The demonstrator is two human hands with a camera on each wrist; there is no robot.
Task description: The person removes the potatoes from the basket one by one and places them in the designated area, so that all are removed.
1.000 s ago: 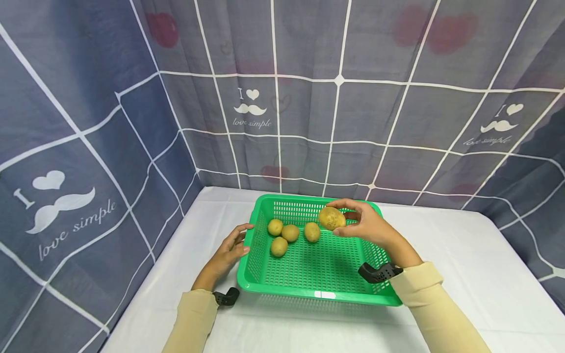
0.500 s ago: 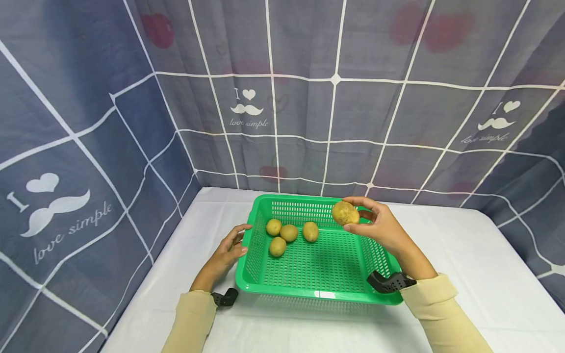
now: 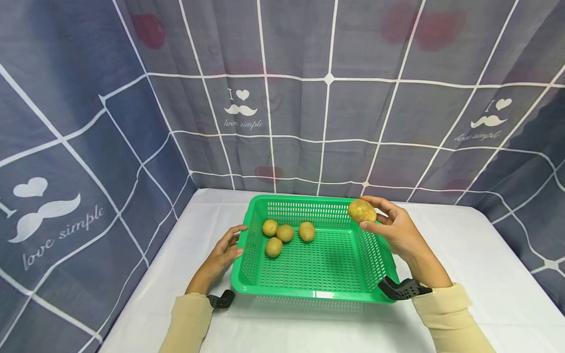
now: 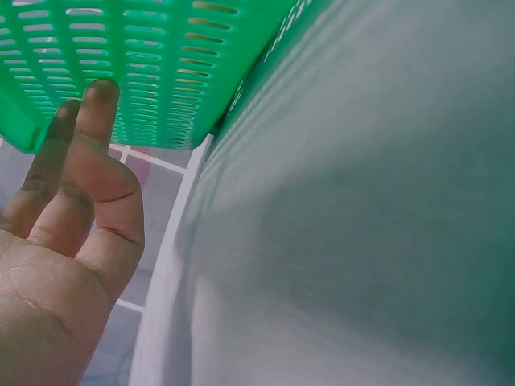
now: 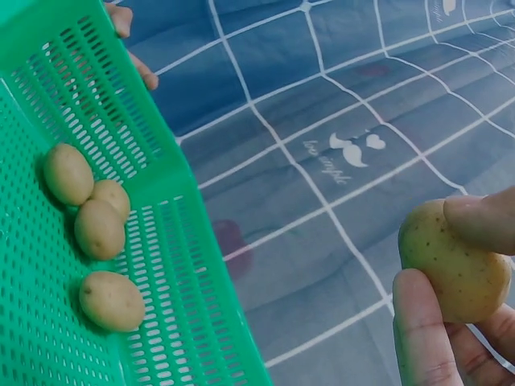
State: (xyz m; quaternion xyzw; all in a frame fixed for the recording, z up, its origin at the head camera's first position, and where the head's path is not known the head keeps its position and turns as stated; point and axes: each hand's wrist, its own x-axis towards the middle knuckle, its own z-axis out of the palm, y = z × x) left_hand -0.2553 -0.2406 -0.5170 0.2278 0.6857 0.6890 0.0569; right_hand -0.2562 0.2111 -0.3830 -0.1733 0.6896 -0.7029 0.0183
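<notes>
My right hand [image 3: 392,228] pinches a yellow potato [image 3: 362,211] between thumb and fingers, above the right back part of the green plastic basket [image 3: 312,295]. In the right wrist view the held potato [image 5: 451,259] shows small dark specks. My left hand [image 3: 222,254] is at the basket's left side. Its fingers [image 4: 98,112] reach up against the perforated outer wall in the left wrist view. Several more potatoes [image 3: 285,233] lie inside the basket, three of them clustered at its left end and one a little to their right.
The basket stands on a white tablecloth [image 3: 441,245]. Behind and to the left hangs a grey-blue curtain [image 3: 300,108] with white grid lines and printed lettering. Black wrist-worn devices [image 3: 403,288] sit at both wrists, below light yellow sleeves.
My right hand has moved right with the potato, from over the basket's middle back to its right back corner. My left hand has stayed at the basket's left side. The head view has shifted slightly.
</notes>
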